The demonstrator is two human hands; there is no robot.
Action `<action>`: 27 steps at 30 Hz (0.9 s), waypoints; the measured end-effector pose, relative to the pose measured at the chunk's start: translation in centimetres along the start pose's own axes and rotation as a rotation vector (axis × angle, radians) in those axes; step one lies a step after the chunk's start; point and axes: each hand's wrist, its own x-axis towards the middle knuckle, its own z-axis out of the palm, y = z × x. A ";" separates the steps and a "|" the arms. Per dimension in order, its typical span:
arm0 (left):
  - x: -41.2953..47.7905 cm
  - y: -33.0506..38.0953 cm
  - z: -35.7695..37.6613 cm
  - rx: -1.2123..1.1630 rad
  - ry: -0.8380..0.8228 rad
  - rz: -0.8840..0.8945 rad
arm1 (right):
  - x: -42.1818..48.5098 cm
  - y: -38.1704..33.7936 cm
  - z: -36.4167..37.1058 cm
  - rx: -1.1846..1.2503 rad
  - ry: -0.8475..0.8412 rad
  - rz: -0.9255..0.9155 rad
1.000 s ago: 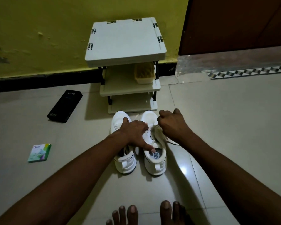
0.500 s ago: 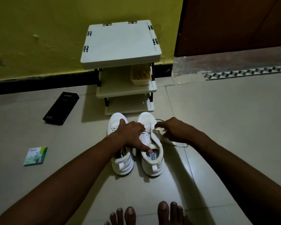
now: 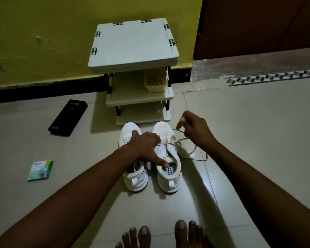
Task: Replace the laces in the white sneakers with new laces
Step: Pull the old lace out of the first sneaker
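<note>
- Head view: two white sneakers are sitting side by side on the tiled floor (image 3: 258, 140), toes pointing far, towards a small shelf rack (image 3: 132, 45).
- The left hand (image 3: 145, 145) is lying across both shoes with its fingers spread. The thumb is touching the left sneaker (image 3: 136, 179) and the straight forefinger is pressing on the right sneaker (image 3: 170, 179) at the far rim of its opening.
- The right hand (image 3: 197, 133) is hovering just right of the right sneaker's toe, its fingers pinched together on the lace (image 3: 179, 139).
- The lace is running from the eyelets beside the left hand's knuckles up to the right hand, and a loose loop is trailing on the floor just right of the shoe.
- A black box (image 3: 68, 117) and a green packet (image 3: 40, 170) are lying well apart on the left.
- A yellow basket (image 3: 155, 81) is sitting on the rack's middle shelf.
- Bare toes (image 3: 143, 235) are showing at the near edge.
</note>
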 end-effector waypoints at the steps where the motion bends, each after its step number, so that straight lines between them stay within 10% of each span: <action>1: 0.0 0.0 0.0 0.002 -0.006 -0.004 | 0.0 0.5 -0.3 -0.252 -0.153 -0.116; 4: 0.1 0.0 0.1 0.001 0.000 -0.009 | -0.2 0.6 0.4 -0.754 -0.508 -0.254; 13: -0.2 0.2 -0.1 -0.016 0.001 -0.024 | 1.8 -1.4 2.6 -1.297 -0.563 -0.340; 27: -0.5 0.0 -0.2 -0.112 0.008 -0.057 | -0.6 3.3 2.2 -0.526 -0.224 -0.201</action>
